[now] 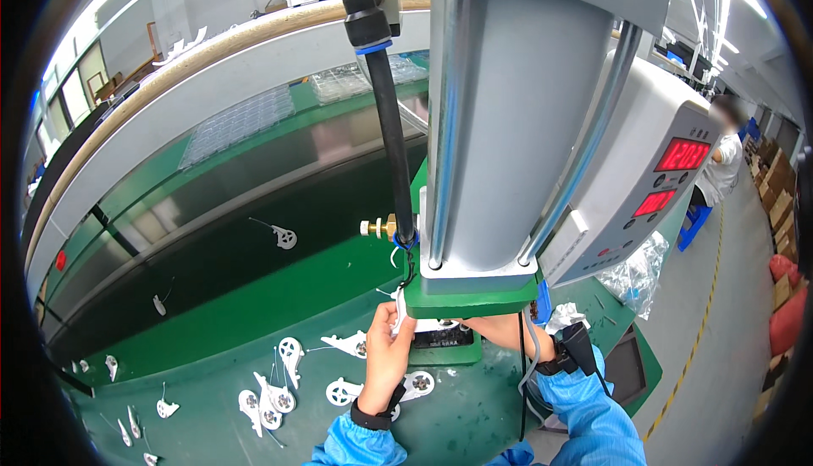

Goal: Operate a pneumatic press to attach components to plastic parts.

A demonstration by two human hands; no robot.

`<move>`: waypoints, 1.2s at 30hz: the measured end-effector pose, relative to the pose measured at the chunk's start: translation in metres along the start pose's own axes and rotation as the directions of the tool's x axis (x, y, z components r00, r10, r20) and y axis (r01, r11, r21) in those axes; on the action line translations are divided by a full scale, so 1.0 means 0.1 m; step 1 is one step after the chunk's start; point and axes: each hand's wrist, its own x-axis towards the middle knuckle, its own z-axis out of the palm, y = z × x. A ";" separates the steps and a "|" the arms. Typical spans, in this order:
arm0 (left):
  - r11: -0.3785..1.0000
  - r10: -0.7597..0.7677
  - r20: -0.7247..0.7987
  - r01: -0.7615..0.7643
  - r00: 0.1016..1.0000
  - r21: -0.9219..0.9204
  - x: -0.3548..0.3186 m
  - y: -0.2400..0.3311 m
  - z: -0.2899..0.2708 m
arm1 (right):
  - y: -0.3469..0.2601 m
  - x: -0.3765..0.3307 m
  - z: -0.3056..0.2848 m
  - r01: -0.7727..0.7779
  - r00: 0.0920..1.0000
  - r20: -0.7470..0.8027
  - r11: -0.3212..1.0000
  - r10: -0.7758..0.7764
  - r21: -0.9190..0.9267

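Observation:
A pneumatic press with a grey cylinder (pixel 517 119) and a green head (pixel 470 298) stands in front of me. My left hand (pixel 388 354) is at the left side of the head, thumb and fingers pinched on a white plastic part (pixel 400 308) held nearly upright. From the right, my right hand (pixel 500 330) reaches in under the head; its fingertips are hidden behind the press. Between the hands, another white part (pixel 439 325) shows partly above the black fixture (pixel 442 337) on the press base.
Several white parts with round ends and thin wires (pixel 275 398) lie on the green bench (pixel 212 445). A control box with red digits (pixel 631 187) sits right of the cylinder. A black air hose (pixel 391 140) hangs on the left. Clear plastic bags (pixel 639 275) lie at right; a person (pixel 720 161) is beyond.

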 end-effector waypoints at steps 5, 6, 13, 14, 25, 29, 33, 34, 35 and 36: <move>1.000 -0.016 -0.002 0.016 1.000 -0.025 -0.01 0.02 0.01 | 0.06 -0.06 0.01 0.119 0.993 0.035 0.970 -0.114 -0.214; 0.998 -0.025 0.014 0.026 1.000 -0.054 -0.01 0.02 0.02 | 0.07 -0.10 -0.02 0.161 0.987 0.059 0.951 -0.150 -0.263; 0.992 -0.048 0.033 0.052 0.998 -0.112 -0.04 0.07 -0.01 | 0.46 -0.65 -0.20 0.129 0.739 -0.559 0.894 -0.375 -0.428; 0.988 -0.067 0.058 0.075 0.996 -0.133 -0.03 0.09 0.04 | 0.57 -0.71 -0.20 0.076 0.627 -0.693 0.913 -0.356 -0.401; 0.985 -0.089 0.057 0.096 0.994 -0.145 -0.04 0.07 -0.05 | 0.79 -0.60 -0.18 0.018 0.989 -0.102 0.753 -0.112 -0.657; 0.993 -0.089 0.039 0.092 0.995 -0.079 -0.05 0.04 -0.09 | 0.83 -0.65 -0.27 0.151 0.987 0.148 0.672 -0.061 -0.725; 0.998 -0.047 0.041 0.049 0.998 -0.048 -0.02 -0.02 -0.07 | 0.90 -0.66 -0.27 0.031 0.990 0.121 0.718 0.074 -0.696; 0.998 -0.038 0.028 0.039 0.999 -0.042 -0.03 -0.02 -0.06 | 0.92 -0.66 -0.27 0.036 0.990 0.121 0.707 0.071 -0.707; 0.999 -0.029 0.016 0.030 0.999 -0.036 -0.02 -0.01 -0.06 | 0.93 -0.66 -0.27 0.031 0.991 0.115 0.705 0.072 -0.709; 0.999 -0.027 0.022 0.028 0.999 -0.037 -0.03 0.00 -0.05 | 0.94 -0.66 -0.25 0.036 0.994 0.100 0.713 0.048 -0.700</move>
